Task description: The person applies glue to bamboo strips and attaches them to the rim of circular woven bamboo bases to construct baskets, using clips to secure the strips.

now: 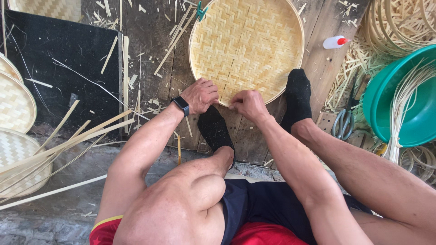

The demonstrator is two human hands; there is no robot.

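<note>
Small white squeeze bottle with red cap lay on its side at upper right of frame. Smartwatch sat at centre; its dark screen was blank.

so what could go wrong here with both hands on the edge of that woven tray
The left hand and right hand pinch the near rim of the round bamboo tray, so a sharp strip end could splinter a finger. Only the socked feet brace it, so it might slip. Loose bamboo strips could snag an arm.
</note>
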